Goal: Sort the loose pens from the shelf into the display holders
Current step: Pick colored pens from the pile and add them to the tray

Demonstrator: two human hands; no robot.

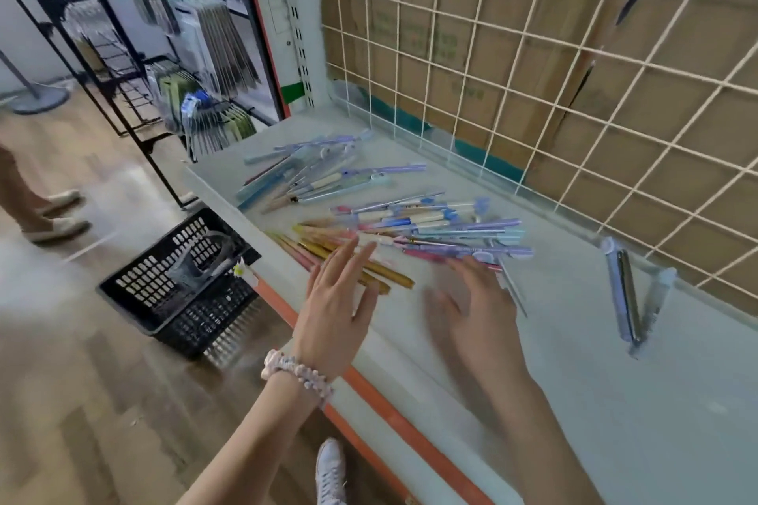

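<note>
A pale grey-white shelf board (574, 340) with an orange front edge runs from the far left to the near right, and loose pens lie scattered on it in several clusters. The far cluster of pale blue and lilac pens (316, 176) sits toward the far left end of the shelf; nearer and to its right lies a larger heap of mixed blue, white, pink and purple pens (434, 228); at the near left edge of that heap a small fan of gold and pink pens (340, 258) points toward the shelf's front edge. Well apart, to the right, a few lilac and dark pens (625, 295) lie together near a clear plastic piece that is too blurred to make out. The left hand (336, 307), with a pale beaded bracelet and scrunchie (297, 375) on its wrist, hovers over or rests on the gold and pink pens with its fingers straight and spread apart, gripping nothing. The right hand (476, 316) is blurred; its fingers look stretched out toward the near edge of the mixed heap, and whether they touch a pen I cannot tell. Behind the shelf stands a cream wire grid panel (533, 66) with brown cardboard boxes (451, 33) behind it. On the wooden floor to the left, beside the shelf, sits a black perforated plastic basket (180, 283).
</note>
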